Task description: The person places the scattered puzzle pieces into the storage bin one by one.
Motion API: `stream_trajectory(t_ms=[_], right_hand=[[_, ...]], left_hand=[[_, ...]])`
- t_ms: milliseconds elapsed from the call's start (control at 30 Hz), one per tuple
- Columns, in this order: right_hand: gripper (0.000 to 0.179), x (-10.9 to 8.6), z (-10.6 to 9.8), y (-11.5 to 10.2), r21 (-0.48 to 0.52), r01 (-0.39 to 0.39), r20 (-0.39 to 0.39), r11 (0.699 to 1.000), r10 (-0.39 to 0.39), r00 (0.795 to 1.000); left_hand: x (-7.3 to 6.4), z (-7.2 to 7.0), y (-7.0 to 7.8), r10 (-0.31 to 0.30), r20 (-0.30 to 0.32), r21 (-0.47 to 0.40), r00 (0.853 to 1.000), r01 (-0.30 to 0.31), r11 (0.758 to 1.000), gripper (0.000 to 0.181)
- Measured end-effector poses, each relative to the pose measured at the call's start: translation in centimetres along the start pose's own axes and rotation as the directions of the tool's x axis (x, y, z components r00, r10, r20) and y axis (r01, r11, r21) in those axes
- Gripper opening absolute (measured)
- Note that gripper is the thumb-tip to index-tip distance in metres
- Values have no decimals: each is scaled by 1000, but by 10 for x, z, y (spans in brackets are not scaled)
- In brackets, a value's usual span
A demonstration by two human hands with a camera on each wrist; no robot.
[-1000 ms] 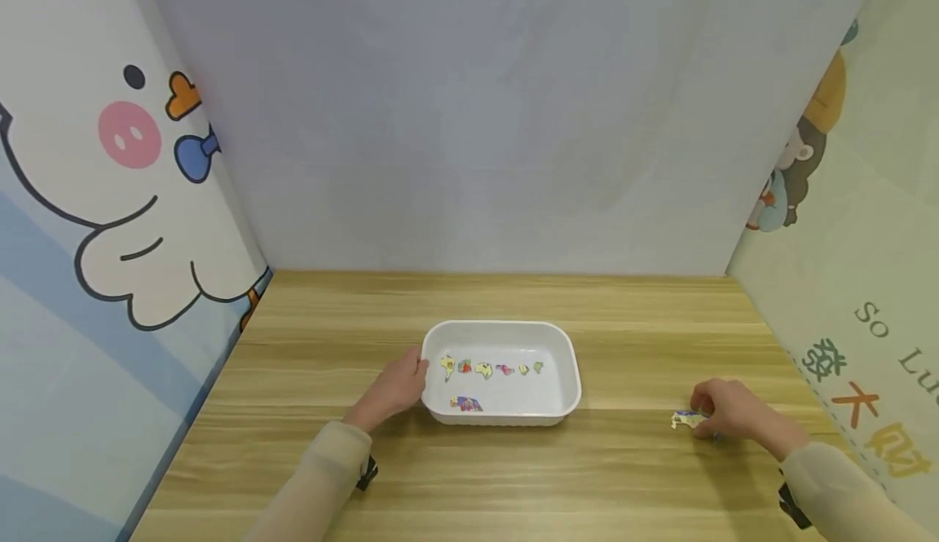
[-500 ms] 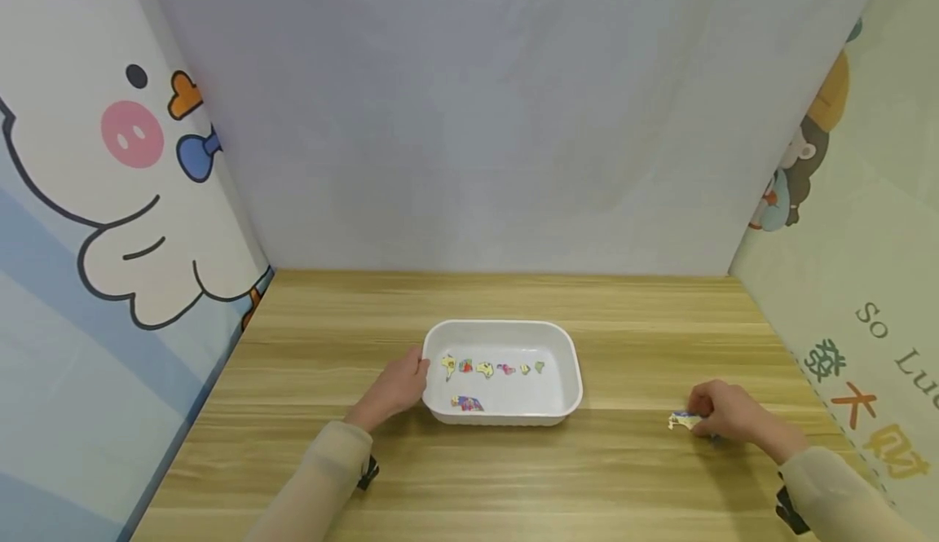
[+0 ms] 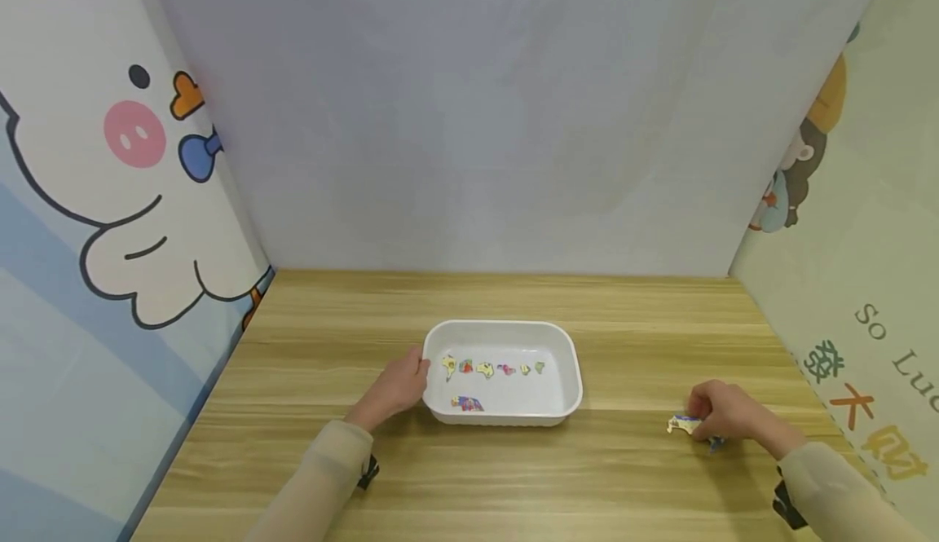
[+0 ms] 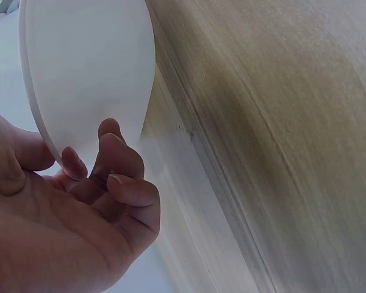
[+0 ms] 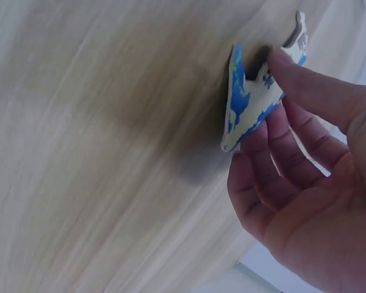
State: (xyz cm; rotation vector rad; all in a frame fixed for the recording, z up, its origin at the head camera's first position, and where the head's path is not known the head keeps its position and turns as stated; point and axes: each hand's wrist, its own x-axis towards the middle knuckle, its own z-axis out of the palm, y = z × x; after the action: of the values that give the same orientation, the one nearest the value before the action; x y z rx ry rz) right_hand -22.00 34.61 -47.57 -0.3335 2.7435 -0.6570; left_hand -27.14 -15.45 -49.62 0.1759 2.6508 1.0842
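Observation:
My left hand (image 3: pixel 396 383) grips the left rim of a white rectangular tray (image 3: pixel 501 419), thumb and forefinger pinching the edge in the left wrist view. Inside the tray lies a row of small flat cut-out pieces, among them a cream one (image 3: pixel 485 370) and a red-and-green one (image 3: pixel 465 367). A larger purple-and-red piece (image 3: pixel 467 403) lies nearer the tray's front left. Right of the tray, my right hand (image 3: pixel 729 412) pinches a thin, irregular blue-and-cream cut-out piece (image 5: pixel 259 107) between thumb and fingers, just above the table.
The wood-grain table (image 3: pixel 601 477) runs back to a pale curtain (image 3: pixel 469 118). Printed panels stand on both sides: a cartoon bird panel (image 3: pixel 81 281) at left and a pale green lettered panel (image 3: pixel 873 265) at right.
The piece in my right hand has tilted slightly, so more of its blue end shows below the fingers. My left hand and the tray hold still.

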Motion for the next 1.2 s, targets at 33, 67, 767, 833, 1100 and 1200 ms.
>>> stream_trajectory(t_ms=[33,67,767,833,1100,1200], right_hand=[[25,0,-1,0,6,5,5,1000,-5,1000],[23,1,-2,1,13,11,11,1000,-11,1000],[9,10,-23,0,231,67,122,971,-97,988],[9,12,-25,-4,231,75,125,970,-106,987],[10,23,-32,-19,256,76,148,964,-117,982],[9,28,-36,-27,262,87,139,961,-126,982]], left_hand=[[0,0,0,-1,-1,-1,1000,1,1000,33],[-1,0,0,-2,-1,-2,1000,2,1000,33],[-1,0,-1,8,3,6,1000,-8,1000,28],[-1,0,-1,8,1,11,1000,-9,1000,28],[-1,0,-1,-3,-2,2,1000,3,1000,28],[-1,1,0,-6,-3,1,1000,6,1000,28]])
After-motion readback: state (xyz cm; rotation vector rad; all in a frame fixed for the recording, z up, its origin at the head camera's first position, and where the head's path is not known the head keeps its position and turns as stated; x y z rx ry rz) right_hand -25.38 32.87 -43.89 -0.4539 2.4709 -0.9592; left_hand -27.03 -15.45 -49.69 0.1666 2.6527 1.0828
